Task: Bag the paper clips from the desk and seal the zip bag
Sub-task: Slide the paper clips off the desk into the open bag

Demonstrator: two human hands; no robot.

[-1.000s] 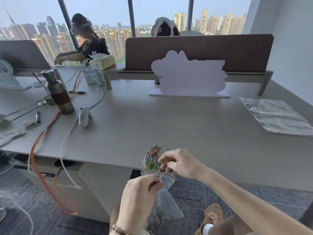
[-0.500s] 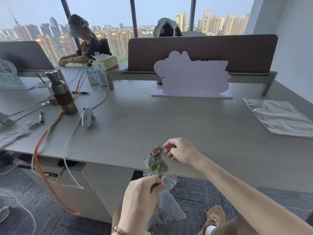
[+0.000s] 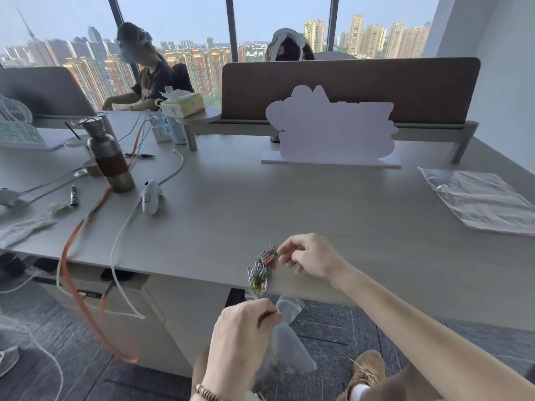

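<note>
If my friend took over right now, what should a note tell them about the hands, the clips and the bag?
Left hand: pinching the open top of the zip bag, held just below the desk edge.
Right hand: on the desk beside the paper clips, fingers curled; I cannot tell if it holds any.
Clips: one colourful pile at the desk's front edge, right above the bag.
Done: a few clips seem to lie in the bag already.
Left: move the pile into the bag, then press the zip shut.

Bright daylight comes through the windows (image 3: 173,30) behind; the tabletop (image 3: 289,204) is evenly lit with soft shadows. Edges bend outward, and the orange strap (image 3: 86,302) blurs.
</note>
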